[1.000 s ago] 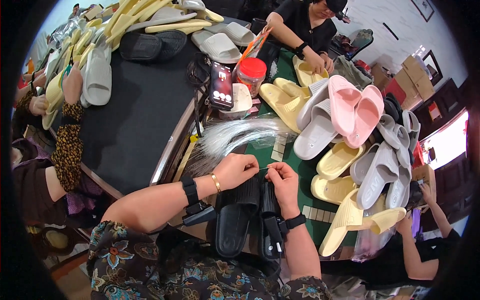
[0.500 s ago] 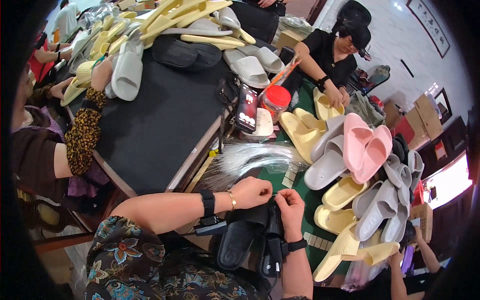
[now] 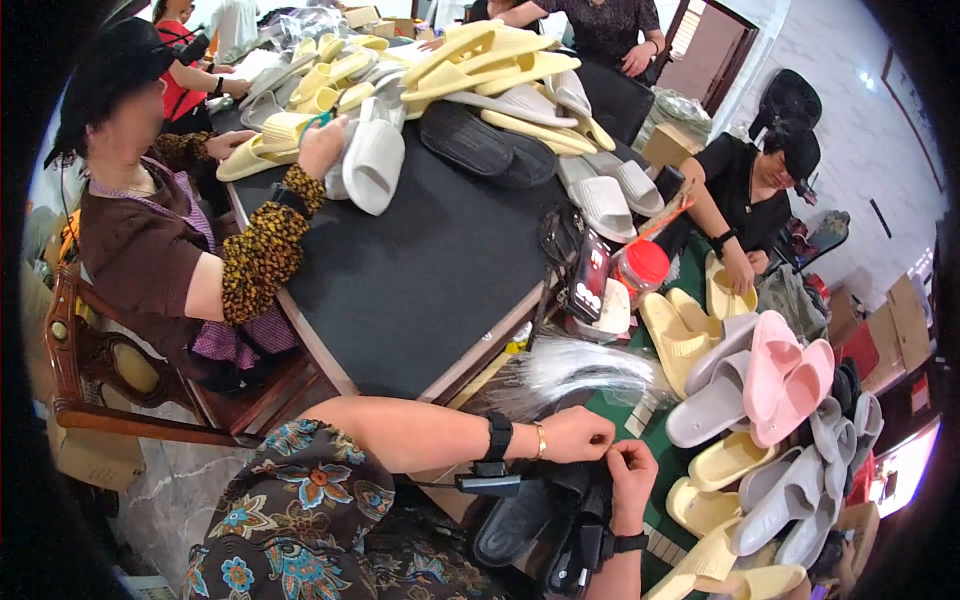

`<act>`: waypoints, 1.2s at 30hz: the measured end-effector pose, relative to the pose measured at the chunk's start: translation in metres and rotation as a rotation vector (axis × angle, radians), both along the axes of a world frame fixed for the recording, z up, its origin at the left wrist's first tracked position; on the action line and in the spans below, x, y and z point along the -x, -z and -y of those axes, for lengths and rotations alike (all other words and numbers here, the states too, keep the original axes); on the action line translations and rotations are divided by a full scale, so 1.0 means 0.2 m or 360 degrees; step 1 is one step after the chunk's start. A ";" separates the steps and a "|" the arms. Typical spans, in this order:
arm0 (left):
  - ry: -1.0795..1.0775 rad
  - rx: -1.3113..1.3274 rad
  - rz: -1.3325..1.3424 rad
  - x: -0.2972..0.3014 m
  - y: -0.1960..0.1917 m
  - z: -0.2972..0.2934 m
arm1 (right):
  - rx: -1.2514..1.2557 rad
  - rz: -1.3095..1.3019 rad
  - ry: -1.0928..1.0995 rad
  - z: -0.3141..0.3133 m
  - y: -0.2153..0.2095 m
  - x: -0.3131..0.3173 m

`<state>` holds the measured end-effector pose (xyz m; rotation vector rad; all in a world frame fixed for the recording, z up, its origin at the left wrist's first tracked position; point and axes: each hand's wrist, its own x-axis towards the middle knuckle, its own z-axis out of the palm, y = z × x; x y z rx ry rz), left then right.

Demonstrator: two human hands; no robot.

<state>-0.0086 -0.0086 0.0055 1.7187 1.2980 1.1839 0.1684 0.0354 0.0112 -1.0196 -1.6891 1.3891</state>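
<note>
your left hand [image 3: 583,436] and your right hand [image 3: 630,475] meet in front of you, fingertips just beside each other. in each grip the thumb and fingertips are pressed together; you cannot tell from here whether something thin is caught between them, as it is too small to make out. a gold bracelet [image 3: 541,440] and a black wristband [image 3: 499,437] circle your left wrist.

right below your hands are two black slippers: the left slipper [image 3: 512,522] lies with its footbed facing up, and the right slipper [image 3: 568,572] is beside it, partly covered by your right wrist and its strap. what they rest on is hidden from you.

just beyond your hands a bundle of clear strands [image 3: 590,370] is spread out. behind it you have a white tub [image 3: 610,312], a phone [image 3: 589,272] and a jar with a red lid [image 3: 643,264]. on the green counter [image 3: 670,480] to your right, yellow slippers [image 3: 730,460], grey slippers [image 3: 712,405] and a pink pair [image 3: 768,375] are heaped together. to your left, across the black counter [image 3: 430,260], a co-worker in a patterned sleeve [image 3: 262,245] handles a yellow slipper [image 3: 262,158].
</note>
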 end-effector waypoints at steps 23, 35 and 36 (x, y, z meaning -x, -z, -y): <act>-0.0054 -0.0064 -0.0339 0.00 -0.04 -0.02 | -0.0040 -0.0028 -0.0001 -0.02 0.04 -0.03; 0.0008 -0.0122 -0.0579 0.00 -0.09 0.01 | -0.0298 0.0019 -0.0053 -0.02 0.07 -0.02; 0.0002 -0.0230 -0.0666 0.01 -0.08 0.01 | -0.0316 0.0082 -0.0051 -0.02 0.07 -0.01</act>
